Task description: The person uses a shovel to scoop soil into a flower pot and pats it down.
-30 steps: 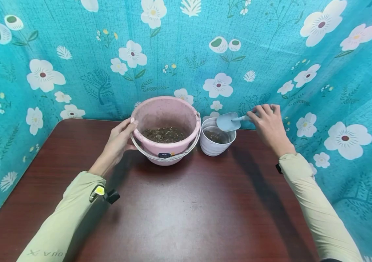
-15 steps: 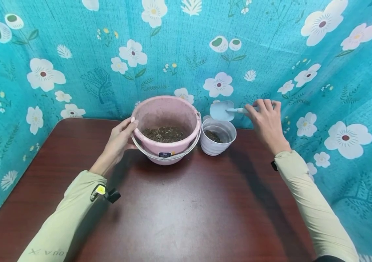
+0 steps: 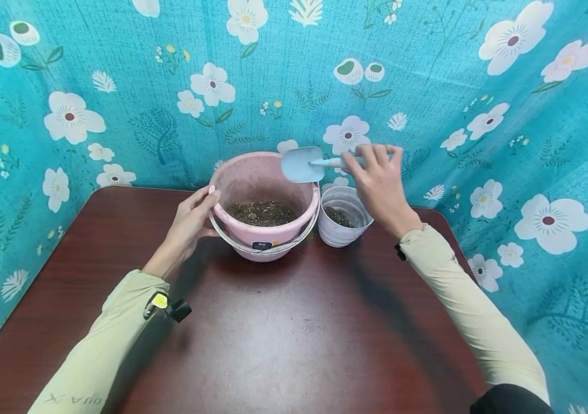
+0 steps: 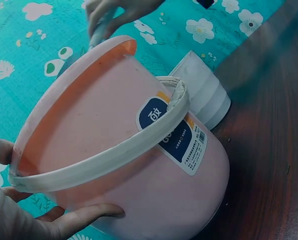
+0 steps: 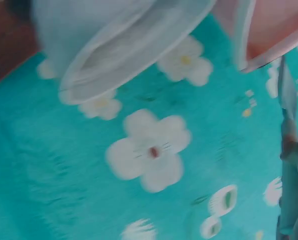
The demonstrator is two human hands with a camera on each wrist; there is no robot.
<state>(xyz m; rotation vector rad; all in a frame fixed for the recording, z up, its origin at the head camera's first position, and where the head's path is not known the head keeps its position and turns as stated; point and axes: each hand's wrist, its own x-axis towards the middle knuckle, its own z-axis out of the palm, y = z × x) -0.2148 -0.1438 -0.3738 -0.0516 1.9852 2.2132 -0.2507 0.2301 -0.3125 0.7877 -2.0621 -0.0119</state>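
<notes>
My left hand (image 3: 186, 221) grips the left rim of a pink bucket (image 3: 242, 233). In the left wrist view its thumb lies along the bucket's outer wall, below the white bail handle (image 4: 96, 164). Dark soil (image 3: 262, 213) covers the bucket's bottom. My right hand (image 3: 380, 185) holds a light-blue garden trowel (image 3: 300, 165) by its handle. The trowel's blade is over the bucket's right rim, and no soil shows on it. Right beside the bucket stands a white ridged pot (image 3: 339, 236) with some soil (image 3: 339, 216) inside.
Bucket and pot stand near the far edge of a dark reddish-brown table (image 3: 283, 322). Close behind hangs a turquoise flowered curtain (image 3: 283, 75), which also runs along both sides. A few specks (image 4: 229, 140) lie on the tabletop by the pot.
My right hand has lifted the trowel from the pot's mouth and moved it left to above the bucket's rim. The left hand and the bucket have stayed in place.
</notes>
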